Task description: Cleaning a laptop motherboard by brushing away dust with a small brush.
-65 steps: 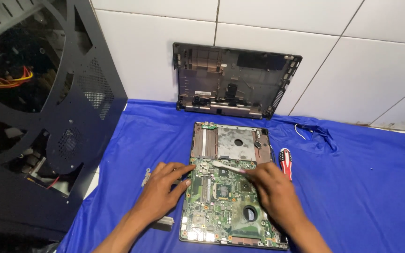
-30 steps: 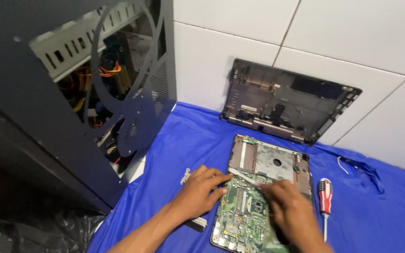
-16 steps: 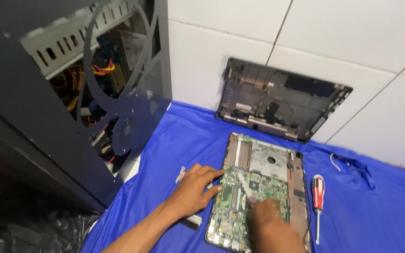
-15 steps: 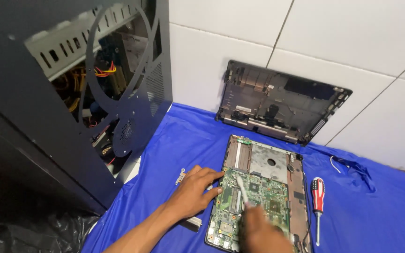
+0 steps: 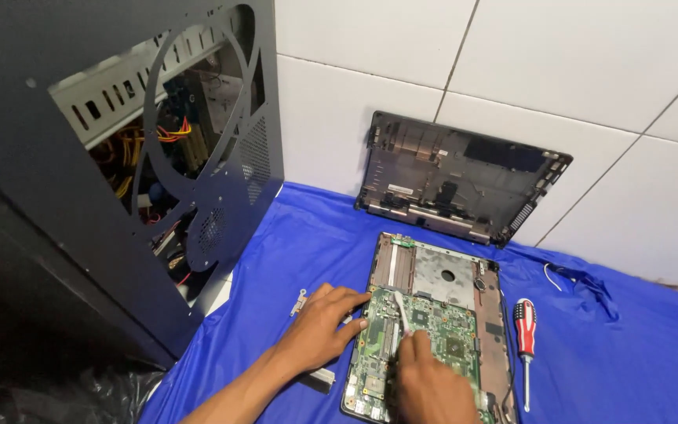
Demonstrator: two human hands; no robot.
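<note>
A green circuit board (image 5: 442, 330) lies in an opened laptop base (image 5: 494, 345) on the blue cloth (image 5: 614, 353). My left hand (image 5: 325, 324) rests flat at the board's left edge, fingers spread on its corner. My right hand (image 5: 429, 381) is over the lower middle of the board and grips a thin white tool (image 5: 401, 312), a brush or stick whose tip touches the board's upper left part. The lower part of the board is hidden under my right hand.
A dark laptop bottom cover (image 5: 457, 177) leans against the tiled wall. A red-handled screwdriver (image 5: 525, 334) lies right of the laptop. An open black computer case (image 5: 111, 165) stands at left. Small metal brackets (image 5: 300, 302) lie on the cloth by my left hand.
The view swung left and tilted. My right hand drew down toward the board's lower edge while the white tool stays on the board. My left hand stays at the left edge.
</note>
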